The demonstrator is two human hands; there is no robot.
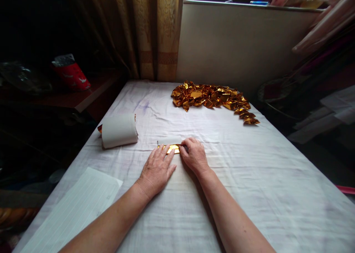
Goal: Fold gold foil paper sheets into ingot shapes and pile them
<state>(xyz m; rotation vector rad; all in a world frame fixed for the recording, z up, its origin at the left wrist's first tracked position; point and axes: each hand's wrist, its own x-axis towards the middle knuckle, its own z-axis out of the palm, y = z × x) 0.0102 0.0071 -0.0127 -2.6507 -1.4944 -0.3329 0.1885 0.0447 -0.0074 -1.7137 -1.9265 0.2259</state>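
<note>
Head view shows the left hand (156, 169) lying flat, fingers spread, and the right hand (195, 155) curled, both pressing one gold foil sheet (171, 148) on the table (277, 194), apparently mid-fold. Left of them lies a roll of unfolded sheets (119, 130); farther back, a pile of folded gold pieces (213, 97) suggests much is done.

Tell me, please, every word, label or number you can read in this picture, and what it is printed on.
No text can be read.
red packet: white marks, too blurred to read.
lined sheet: faint lines only, no legible words.
gold foil strip under the left hand and right hand: no print visible.
</note>
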